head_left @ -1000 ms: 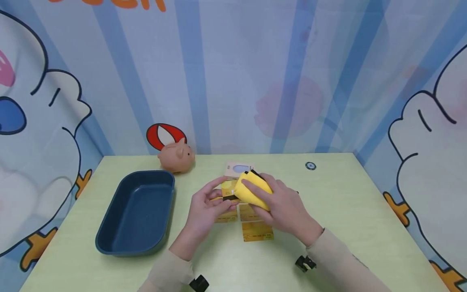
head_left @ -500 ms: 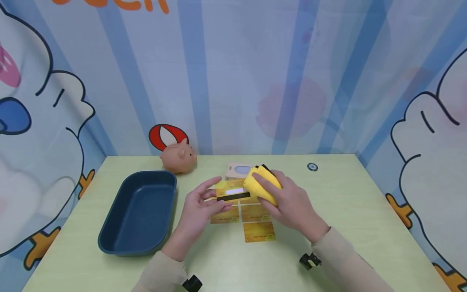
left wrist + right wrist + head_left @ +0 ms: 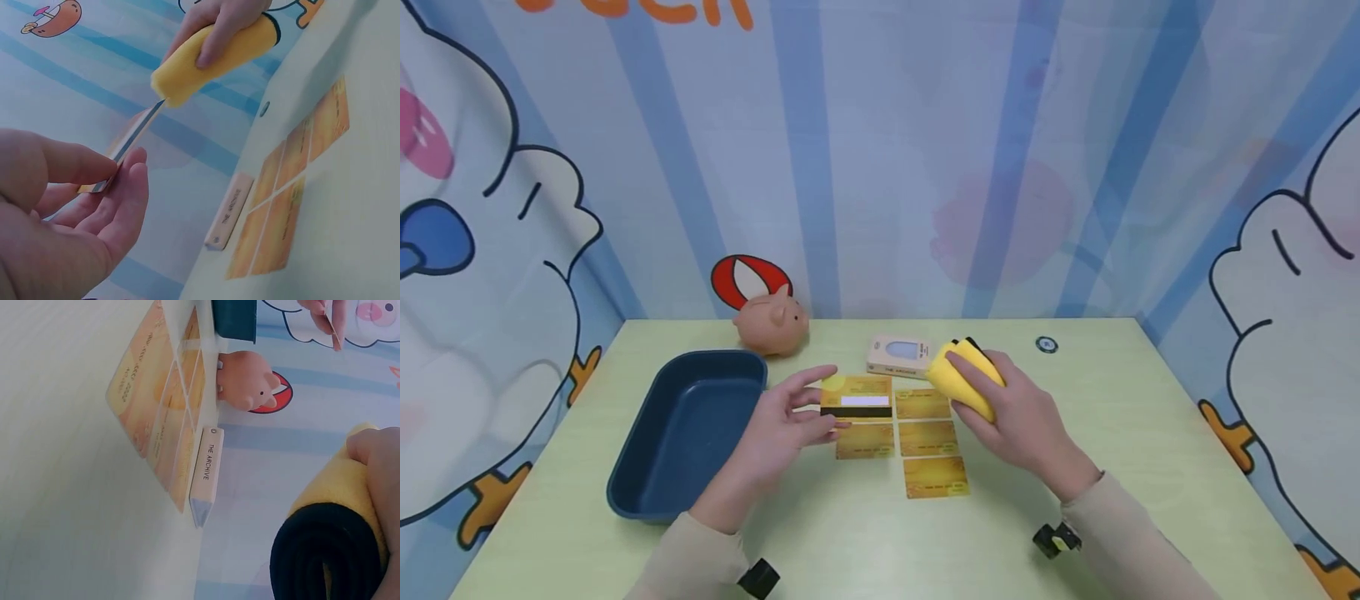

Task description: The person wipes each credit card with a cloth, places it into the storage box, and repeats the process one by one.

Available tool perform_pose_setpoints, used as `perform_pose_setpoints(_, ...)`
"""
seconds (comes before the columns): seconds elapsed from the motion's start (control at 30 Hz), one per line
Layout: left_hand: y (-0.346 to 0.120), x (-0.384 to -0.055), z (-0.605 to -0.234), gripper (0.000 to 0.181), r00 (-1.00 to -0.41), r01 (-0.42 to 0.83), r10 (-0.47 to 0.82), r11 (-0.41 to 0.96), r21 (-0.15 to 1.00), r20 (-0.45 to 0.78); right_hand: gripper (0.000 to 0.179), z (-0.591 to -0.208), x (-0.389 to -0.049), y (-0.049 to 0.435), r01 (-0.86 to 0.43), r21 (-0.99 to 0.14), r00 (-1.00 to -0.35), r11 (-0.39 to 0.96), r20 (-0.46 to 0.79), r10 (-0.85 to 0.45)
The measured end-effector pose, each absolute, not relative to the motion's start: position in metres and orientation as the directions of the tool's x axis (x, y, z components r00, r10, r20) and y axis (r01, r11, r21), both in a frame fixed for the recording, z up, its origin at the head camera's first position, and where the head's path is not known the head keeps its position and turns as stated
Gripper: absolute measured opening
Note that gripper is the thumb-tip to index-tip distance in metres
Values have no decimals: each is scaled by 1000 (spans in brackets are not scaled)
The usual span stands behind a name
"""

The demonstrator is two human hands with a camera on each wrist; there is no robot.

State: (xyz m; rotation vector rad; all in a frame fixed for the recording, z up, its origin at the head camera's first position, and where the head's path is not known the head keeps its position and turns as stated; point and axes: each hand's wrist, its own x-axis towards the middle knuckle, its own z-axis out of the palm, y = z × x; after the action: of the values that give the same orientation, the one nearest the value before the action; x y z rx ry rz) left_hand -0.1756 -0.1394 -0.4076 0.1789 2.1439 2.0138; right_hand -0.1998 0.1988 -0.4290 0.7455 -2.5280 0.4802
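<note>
My left hand (image 3: 778, 425) pinches a gold bank card (image 3: 856, 392) by its left end, between thumb and fingers. Its face with the black stripe and white strip shows in the head view. To the right, my right hand (image 3: 1022, 412) grips a folded yellow cloth (image 3: 958, 379) with a black edge. In the head view a gap separates cloth and card; in the left wrist view the cloth (image 3: 206, 59) lines up with the end of the card (image 3: 134, 140). Below the hands several gold cards (image 3: 928, 439) lie in two columns on the table.
A small pale box (image 3: 898, 357) lies behind the cards. At the left stands a dark blue basin (image 3: 625, 467), with a pink piggy bank (image 3: 772, 323) behind it. A round chip (image 3: 1047, 344) lies at the back right of the table (image 3: 1150, 467).
The cloth has slid off the card to the right with my right hand, uncovering the card's striped face. My left hand has moved left with the card.
</note>
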Motion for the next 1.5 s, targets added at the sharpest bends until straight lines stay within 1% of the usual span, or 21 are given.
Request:
perform_pose_setpoints(0.07, -148, -177, -402, 63, -974, -19, 221, 122, 992, -46, 65, -431, -199, 202, -573, -200, -755, 795, 507, -416)
perform_pose_setpoints(0.23, -175, -185, -392, 60, -978, 40, 211, 194, 980, -1, 63, -435, -197, 209, -556, -213, -775, 804, 482, -408)
perform_pose_setpoints(0.37, -203, -192, -385, 61, -984, 53, 177, 256, 965, 7, 63, -438, -195, 214, -539, -220, -792, 813, 461, -400)
perform_pose_setpoints(0.6, -248, -208, -379, 66, -996, 15, 90, 364, 931, -20, 63, -441, -193, 224, -523, -222, -803, 823, 454, -387)
perform_pose_setpoints(0.8, -277, -223, -388, 65, -999, -31, 18, 483, 875, -45, 63, -443, -194, 226, -524, -220, -802, 823, 453, -390)
perform_pose_setpoints(0.97, -299, -232, -396, 65, -996, -86, -20, 547, 833, -89, 63, -442, -193, 226, -519, -217, -803, 827, 454, -385)
perform_pose_setpoints(1.17, -310, -234, -408, 67, -983, -164, -28, 578, 800, -181, 62, -444, -191, 227, -507, -216, -813, 835, 441, -380)
perform_pose_setpoints(1.33, -305, -238, -419, 68, -979, -159, 10, 595, 788, -205, 63, -445, -191, 227, -506, -218, -813, 834, 443, -378)
perform_pose_setpoints(1.5, -299, -242, -424, 65, -975, -156, 23, 634, 757, -219, 64, -446, -192, 226, -513, -211, -811, 832, 437, -389)
